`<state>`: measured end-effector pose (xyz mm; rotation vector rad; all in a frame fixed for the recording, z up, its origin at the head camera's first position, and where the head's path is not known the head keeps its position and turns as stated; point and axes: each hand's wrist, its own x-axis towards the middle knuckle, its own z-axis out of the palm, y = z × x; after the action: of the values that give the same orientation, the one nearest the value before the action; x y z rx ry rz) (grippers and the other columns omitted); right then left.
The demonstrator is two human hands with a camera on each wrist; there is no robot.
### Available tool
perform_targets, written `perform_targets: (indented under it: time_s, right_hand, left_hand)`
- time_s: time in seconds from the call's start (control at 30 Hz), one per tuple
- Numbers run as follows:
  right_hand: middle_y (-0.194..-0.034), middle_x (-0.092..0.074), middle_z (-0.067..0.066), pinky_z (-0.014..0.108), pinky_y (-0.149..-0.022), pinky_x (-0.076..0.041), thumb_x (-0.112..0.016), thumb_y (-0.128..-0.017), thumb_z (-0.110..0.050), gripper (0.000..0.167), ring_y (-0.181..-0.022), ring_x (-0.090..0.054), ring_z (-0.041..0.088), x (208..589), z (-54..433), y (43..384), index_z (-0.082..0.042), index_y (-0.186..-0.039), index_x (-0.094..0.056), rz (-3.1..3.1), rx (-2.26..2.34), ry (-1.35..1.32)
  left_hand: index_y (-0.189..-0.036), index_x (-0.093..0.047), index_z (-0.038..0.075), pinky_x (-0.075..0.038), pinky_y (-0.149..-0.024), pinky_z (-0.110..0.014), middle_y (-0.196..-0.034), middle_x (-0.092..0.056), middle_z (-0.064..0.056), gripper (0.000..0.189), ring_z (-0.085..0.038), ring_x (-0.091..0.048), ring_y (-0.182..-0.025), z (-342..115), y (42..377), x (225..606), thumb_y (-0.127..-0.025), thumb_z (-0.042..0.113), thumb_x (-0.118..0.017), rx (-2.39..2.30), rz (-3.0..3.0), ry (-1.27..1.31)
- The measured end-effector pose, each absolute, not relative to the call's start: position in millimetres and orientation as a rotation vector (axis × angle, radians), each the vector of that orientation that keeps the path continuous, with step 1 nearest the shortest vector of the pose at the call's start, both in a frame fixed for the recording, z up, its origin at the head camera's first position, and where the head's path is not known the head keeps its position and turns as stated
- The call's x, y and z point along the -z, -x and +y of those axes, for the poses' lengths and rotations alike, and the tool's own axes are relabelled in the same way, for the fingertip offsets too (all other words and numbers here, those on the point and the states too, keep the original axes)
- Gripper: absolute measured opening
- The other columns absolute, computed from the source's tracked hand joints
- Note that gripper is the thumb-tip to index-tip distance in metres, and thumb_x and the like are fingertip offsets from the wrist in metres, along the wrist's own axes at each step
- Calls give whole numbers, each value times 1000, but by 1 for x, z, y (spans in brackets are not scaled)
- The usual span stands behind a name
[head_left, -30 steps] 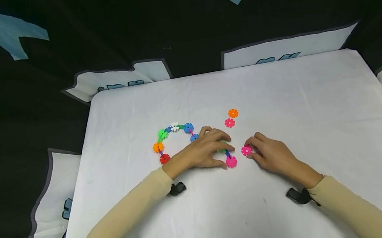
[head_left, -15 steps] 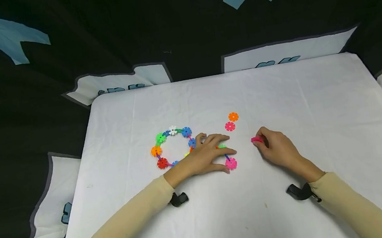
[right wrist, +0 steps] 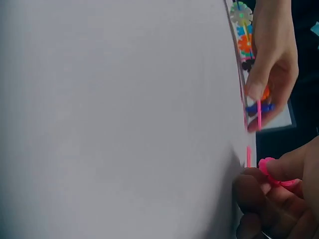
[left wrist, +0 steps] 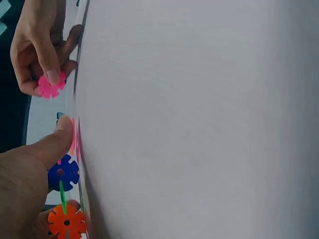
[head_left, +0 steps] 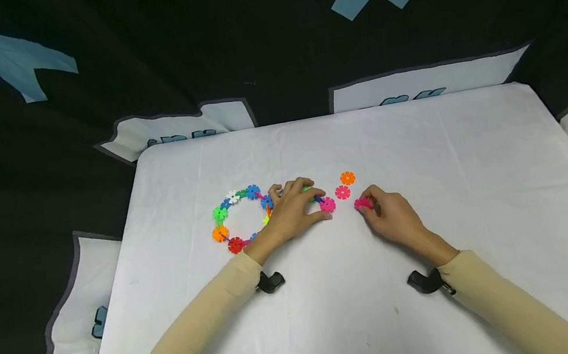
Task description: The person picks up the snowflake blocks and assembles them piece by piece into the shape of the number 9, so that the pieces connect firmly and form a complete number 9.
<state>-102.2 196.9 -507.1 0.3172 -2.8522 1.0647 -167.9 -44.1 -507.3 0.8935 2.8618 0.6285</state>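
Note:
On the white table lies a curved chain of linked, notched plastic flower discs [head_left: 252,191] in several colours, partly hidden under my left hand [head_left: 291,208]. That hand holds the chain near its right end, with the thumb by the pink end disc [head_left: 327,205]. In the left wrist view, a blue disc [left wrist: 64,173] and an orange disc [left wrist: 67,222] of the chain show beside the palm. To the right, my right hand [head_left: 393,216] pinches a loose pink flower disc [head_left: 363,203] between thumb and fingers, a short gap from the chain's end.
A loose pinkish disc [head_left: 342,192] and an orange disc [head_left: 347,178] lie flat just behind the gap between the hands. The white-covered table [head_left: 473,179] extends to both sides. Dark cloth [head_left: 269,44] hangs beyond its far edge.
My right hand lifted the pink disc off the table, turned it, and brought it back left towards the chain. My left hand shifted up and left, and the chain moved with it.

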Motion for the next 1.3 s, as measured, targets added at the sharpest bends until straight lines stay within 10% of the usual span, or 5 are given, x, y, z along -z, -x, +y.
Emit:
perform_targets:
  time_s: [1.3]
  right_hand:
    - [-61, -61, -2, 21, -45, -32, -71, -85, -7, 17, -47, -40, 5, 514, 153, 110, -7, -80, -55, -2758, -1152, -354]
  left_hand:
    - [-117, -71, 20, -19, -104, -48, -119, -60, 3, 34, -15, -53, -116, -52, 186, 507, -87, 37, -73, -857, 2669, -1100]
